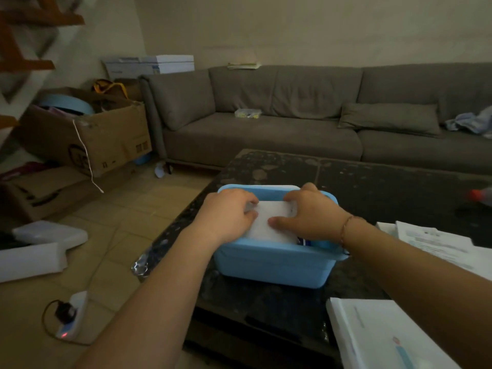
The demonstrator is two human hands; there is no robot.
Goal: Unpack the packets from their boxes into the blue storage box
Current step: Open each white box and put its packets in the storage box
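Both hands, left point(229, 211) and right point(308, 213), grip a white packet point(269, 222) over the blue storage box point(274, 265), white boxes point(383, 336) nearby.

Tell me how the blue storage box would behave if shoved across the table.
The blue storage box looks like rigid plastic, so probably keeps its shape. Low and wide, it seems unlikely to tip. On the dark table it would likely slide.

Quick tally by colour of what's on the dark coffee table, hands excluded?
Blue: 1, the storage box.
White: 4, the packet both hands grip inside the box, a second white item at its far rim, the printed box at the near right, the paper stack at right.
Red-capped blurred item: 1.
Total: 6.
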